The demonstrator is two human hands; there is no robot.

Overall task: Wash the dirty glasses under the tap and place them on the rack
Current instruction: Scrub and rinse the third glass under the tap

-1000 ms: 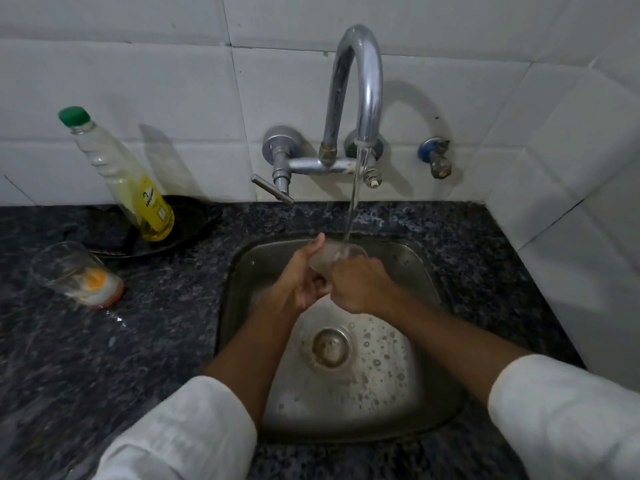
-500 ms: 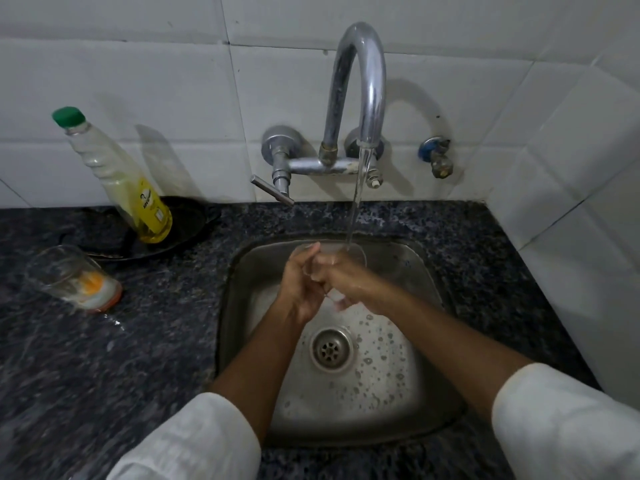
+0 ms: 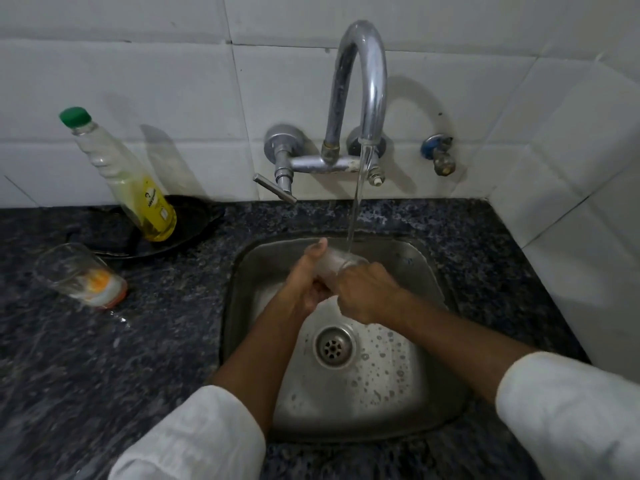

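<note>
— Since both hands crowd round it, how much of the glass [image 3: 337, 263] can you make out?

— Only its upper side, tilted over the sink [image 3: 429, 271], with the water stream [image 3: 355, 216] from the tap [image 3: 363, 81] landing on it. The left hand [image 3: 308, 282] curls round its near end, thumb laid along the top; the right hand [image 3: 367, 292] wraps over its other end, fingertips hidden underneath. Whether anything is inside it, I cannot tell.

— And off to the left of the left hand?

— A second glass [image 3: 81, 275] stands on the counter [image 3: 138, 341], well apart, with an orange and white residue at the bottom (blurred, so I can't name it). Beyond it, a green-capped bottle [image 3: 138, 188], part full of yellow liquid, stands in a dark dish [image 3: 194, 223].

— The sink itself?

— Bubbles and droplets around the drain [image 3: 334, 346], below the hands. White sleeves are cut off by the lower edge.
</note>
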